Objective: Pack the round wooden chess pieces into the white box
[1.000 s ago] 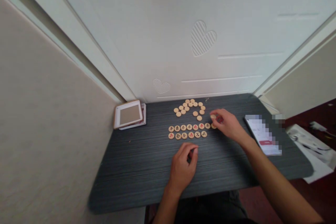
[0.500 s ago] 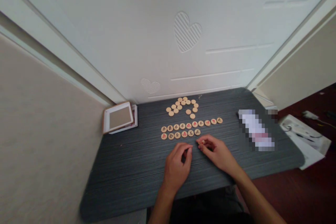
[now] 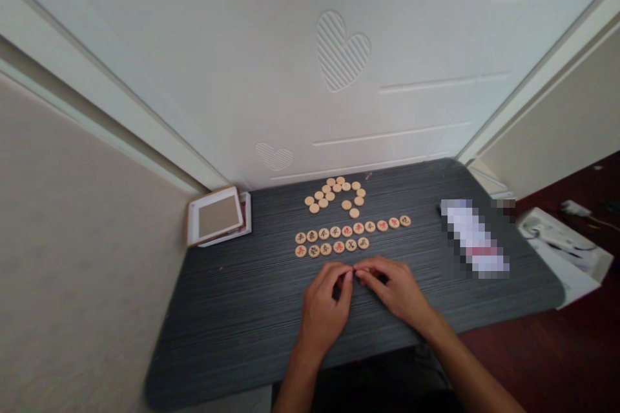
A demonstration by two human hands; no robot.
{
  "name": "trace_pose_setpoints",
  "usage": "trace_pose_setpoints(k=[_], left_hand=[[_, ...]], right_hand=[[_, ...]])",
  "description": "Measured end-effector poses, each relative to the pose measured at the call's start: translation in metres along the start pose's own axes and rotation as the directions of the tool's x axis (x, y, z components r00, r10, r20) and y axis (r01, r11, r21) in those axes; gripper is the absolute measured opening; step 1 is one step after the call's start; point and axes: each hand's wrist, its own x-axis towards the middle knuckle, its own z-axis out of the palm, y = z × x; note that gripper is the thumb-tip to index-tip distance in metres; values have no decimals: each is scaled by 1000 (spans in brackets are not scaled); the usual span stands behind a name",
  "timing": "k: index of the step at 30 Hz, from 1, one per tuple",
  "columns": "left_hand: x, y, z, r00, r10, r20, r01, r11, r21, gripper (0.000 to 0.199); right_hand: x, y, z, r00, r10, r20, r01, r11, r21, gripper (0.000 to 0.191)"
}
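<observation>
My left hand [image 3: 325,310] and my right hand [image 3: 398,292] meet fingertip to fingertip just above the dark table. Both are closed in a pinch. A small pale disc, seemingly a xiangqi piece, is in my right fingers, mostly hidden by them. Whether my left fingertips also grip it is hidden. Just beyond the hands lies a short row of round wooden xiangqi pieces [image 3: 339,246] with red and black characters. Behind it runs a longer row of marked pieces [image 3: 358,228]. Further back, a loose curved cluster of plain-faced pieces [image 3: 330,196] lies against the table's far side.
Shallow framed trays [image 3: 219,217] are stacked at the table's back left corner. A blurred-out flat object [image 3: 475,239] lies on the right. A white panel with raised hearts [image 3: 343,51] stands behind the dark table [image 3: 232,322]. A white box [image 3: 566,251] is beyond the right edge.
My right hand has moved left, closing the gap until its fingertips meet those of my left hand. The rows and the cluster of pieces keep their arrangement. The view has shifted slightly.
</observation>
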Motion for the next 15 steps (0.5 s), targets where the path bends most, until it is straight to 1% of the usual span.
trace_pose_setpoints(k=[3,9,15], left_hand=[[0,1,0,1000,3,2,-3,1000,13,17],[0,1,0,1000,4,-6,-3,1000,13,17],[0,-1,0,1000,-5,-10,5,1000,10,20]], right_hand=[[0,1,1,1000,19,-5,-19,1000,13,20],[-2,3,1,998,68,2,-68,996,56,33],[-2,3,3,995,95,41,-101,976,195,33]])
